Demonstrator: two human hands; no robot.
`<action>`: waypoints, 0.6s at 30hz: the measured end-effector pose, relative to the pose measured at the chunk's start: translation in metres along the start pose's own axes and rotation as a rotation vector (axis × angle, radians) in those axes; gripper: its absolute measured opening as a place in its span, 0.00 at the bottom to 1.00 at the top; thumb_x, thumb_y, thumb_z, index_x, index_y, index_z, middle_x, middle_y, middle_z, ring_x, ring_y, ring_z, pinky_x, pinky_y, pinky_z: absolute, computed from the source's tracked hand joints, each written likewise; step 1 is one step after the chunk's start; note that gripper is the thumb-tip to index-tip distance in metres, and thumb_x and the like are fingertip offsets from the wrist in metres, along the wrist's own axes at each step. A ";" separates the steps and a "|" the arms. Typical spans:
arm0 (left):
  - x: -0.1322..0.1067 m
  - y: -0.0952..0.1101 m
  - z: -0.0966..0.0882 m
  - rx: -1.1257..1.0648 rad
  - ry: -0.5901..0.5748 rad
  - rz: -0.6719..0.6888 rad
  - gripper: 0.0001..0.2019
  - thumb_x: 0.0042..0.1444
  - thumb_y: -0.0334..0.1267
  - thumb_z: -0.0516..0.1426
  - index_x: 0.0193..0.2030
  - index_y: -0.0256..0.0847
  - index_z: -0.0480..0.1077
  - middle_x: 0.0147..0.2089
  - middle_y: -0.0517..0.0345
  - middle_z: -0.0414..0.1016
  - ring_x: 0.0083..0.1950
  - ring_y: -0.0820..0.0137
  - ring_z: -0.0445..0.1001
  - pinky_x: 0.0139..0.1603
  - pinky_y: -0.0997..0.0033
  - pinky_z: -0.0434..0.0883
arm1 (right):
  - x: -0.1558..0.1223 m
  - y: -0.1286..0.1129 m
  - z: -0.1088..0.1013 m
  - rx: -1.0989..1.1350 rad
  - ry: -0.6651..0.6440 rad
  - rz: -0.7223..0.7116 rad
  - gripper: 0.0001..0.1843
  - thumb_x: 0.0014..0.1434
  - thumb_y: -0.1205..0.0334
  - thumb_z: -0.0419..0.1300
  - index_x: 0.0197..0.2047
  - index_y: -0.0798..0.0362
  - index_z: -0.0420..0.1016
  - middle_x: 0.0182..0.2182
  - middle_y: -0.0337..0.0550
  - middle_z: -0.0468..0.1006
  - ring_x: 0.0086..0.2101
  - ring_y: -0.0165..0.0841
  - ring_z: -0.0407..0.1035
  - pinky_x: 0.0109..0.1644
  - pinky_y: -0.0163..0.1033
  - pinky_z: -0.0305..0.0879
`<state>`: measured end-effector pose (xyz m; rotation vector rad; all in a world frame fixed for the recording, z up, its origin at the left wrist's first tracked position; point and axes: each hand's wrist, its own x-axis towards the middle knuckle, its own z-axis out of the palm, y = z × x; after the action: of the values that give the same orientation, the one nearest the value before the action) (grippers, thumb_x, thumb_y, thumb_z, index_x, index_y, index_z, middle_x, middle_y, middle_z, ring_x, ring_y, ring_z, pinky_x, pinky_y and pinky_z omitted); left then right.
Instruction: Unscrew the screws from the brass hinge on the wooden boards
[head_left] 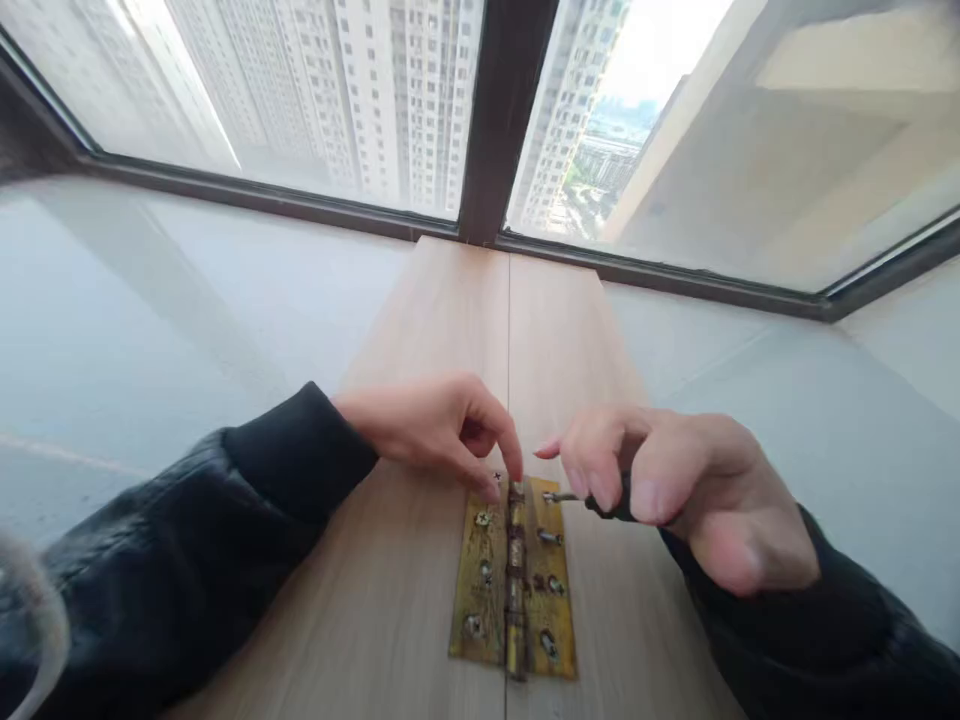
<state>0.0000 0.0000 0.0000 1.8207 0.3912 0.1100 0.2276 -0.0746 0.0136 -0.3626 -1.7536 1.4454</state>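
Wooden boards (397, 585), brass-coloured hinge (516, 580), left fingers (509, 450) apart at its end, right fingers (648, 490) clamped on screwdriver (613, 507)

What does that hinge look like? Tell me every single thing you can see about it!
The hinge looks like old brass: yellowish, with dark stains. Its two flat leaves, opened out, meet at a rounded barrel. It lies across a seam in pale wood. Four screws show on each leaf, some tilted. The left hand is at its far end, seeming to touch it. There, the screwdriver in the right hand points at the right leaf's farthest screw.
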 end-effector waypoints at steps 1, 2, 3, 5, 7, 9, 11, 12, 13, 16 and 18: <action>0.000 0.001 0.000 0.022 -0.007 -0.005 0.13 0.50 0.36 0.65 0.41 0.29 0.79 0.20 0.70 0.54 0.22 0.82 0.52 0.21 0.79 0.51 | 0.000 -0.003 0.001 -0.048 0.040 0.008 0.15 0.51 0.57 0.72 0.44 0.42 0.82 0.36 0.37 0.75 0.38 0.30 0.70 0.56 0.44 0.65; 0.000 0.001 -0.001 0.039 -0.011 -0.010 0.13 0.51 0.37 0.65 0.41 0.30 0.80 0.20 0.69 0.55 0.22 0.81 0.54 0.21 0.78 0.52 | 0.001 -0.006 0.002 -0.090 0.074 0.014 0.13 0.51 0.58 0.72 0.42 0.42 0.82 0.36 0.37 0.74 0.39 0.30 0.69 0.56 0.42 0.65; 0.000 0.001 -0.001 0.053 -0.013 -0.013 0.12 0.52 0.38 0.64 0.40 0.31 0.80 0.20 0.68 0.57 0.22 0.80 0.55 0.22 0.78 0.53 | 0.001 -0.009 0.003 -0.124 0.102 0.018 0.11 0.52 0.59 0.72 0.41 0.42 0.83 0.35 0.37 0.74 0.39 0.30 0.69 0.56 0.41 0.66; 0.001 0.002 -0.001 0.070 -0.004 -0.017 0.12 0.52 0.39 0.64 0.38 0.32 0.81 0.21 0.66 0.60 0.23 0.79 0.57 0.22 0.77 0.55 | 0.001 -0.013 0.005 -0.173 0.139 0.019 0.10 0.53 0.61 0.71 0.40 0.42 0.83 0.33 0.37 0.73 0.38 0.29 0.70 0.57 0.42 0.67; 0.001 0.001 -0.001 0.072 0.006 -0.016 0.11 0.52 0.39 0.64 0.38 0.32 0.81 0.22 0.64 0.62 0.24 0.78 0.59 0.23 0.76 0.56 | 0.002 -0.015 0.006 -0.193 0.153 0.016 0.11 0.54 0.62 0.70 0.42 0.43 0.83 0.32 0.36 0.75 0.34 0.27 0.71 0.58 0.44 0.69; 0.001 0.000 -0.001 0.070 0.013 -0.013 0.11 0.51 0.39 0.64 0.37 0.32 0.81 0.22 0.63 0.63 0.24 0.78 0.60 0.24 0.75 0.57 | 0.002 -0.015 0.006 -0.189 0.156 0.000 0.12 0.52 0.63 0.71 0.42 0.44 0.83 0.32 0.37 0.77 0.33 0.28 0.74 0.58 0.47 0.70; 0.001 -0.001 0.000 0.064 0.020 -0.018 0.11 0.51 0.39 0.65 0.36 0.32 0.81 0.22 0.62 0.65 0.24 0.78 0.61 0.24 0.76 0.57 | 0.002 -0.014 0.004 -0.151 0.133 -0.014 0.13 0.52 0.64 0.71 0.43 0.46 0.83 0.33 0.39 0.80 0.35 0.30 0.76 0.57 0.47 0.71; 0.001 -0.001 0.000 0.059 0.027 -0.023 0.11 0.51 0.39 0.65 0.35 0.32 0.80 0.21 0.63 0.65 0.24 0.78 0.60 0.23 0.76 0.57 | 0.002 -0.012 0.004 -0.114 0.106 -0.016 0.13 0.53 0.65 0.71 0.43 0.46 0.83 0.34 0.40 0.81 0.35 0.30 0.76 0.56 0.47 0.72; 0.000 -0.001 0.000 0.053 0.038 -0.025 0.11 0.50 0.39 0.65 0.34 0.31 0.80 0.21 0.63 0.64 0.23 0.78 0.60 0.22 0.77 0.56 | 0.003 -0.011 0.003 -0.067 0.076 -0.014 0.13 0.54 0.65 0.70 0.44 0.47 0.82 0.35 0.41 0.82 0.36 0.31 0.77 0.56 0.46 0.72; 0.001 -0.001 0.001 0.045 0.072 -0.023 0.11 0.48 0.40 0.67 0.29 0.31 0.78 0.19 0.66 0.61 0.21 0.80 0.56 0.20 0.78 0.53 | 0.004 -0.006 0.005 0.064 0.033 -0.015 0.10 0.60 0.63 0.65 0.46 0.48 0.82 0.34 0.41 0.81 0.37 0.32 0.76 0.56 0.49 0.69; 0.001 0.000 0.002 0.050 0.075 -0.020 0.11 0.47 0.40 0.67 0.29 0.31 0.77 0.18 0.68 0.58 0.21 0.81 0.54 0.20 0.79 0.51 | 0.005 -0.004 0.007 0.098 0.059 -0.014 0.09 0.62 0.62 0.62 0.44 0.49 0.81 0.32 0.39 0.79 0.35 0.30 0.74 0.58 0.51 0.66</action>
<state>0.0012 -0.0014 -0.0004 1.8656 0.4685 0.1564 0.2203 -0.0774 0.0195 -0.3372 -1.6293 1.4904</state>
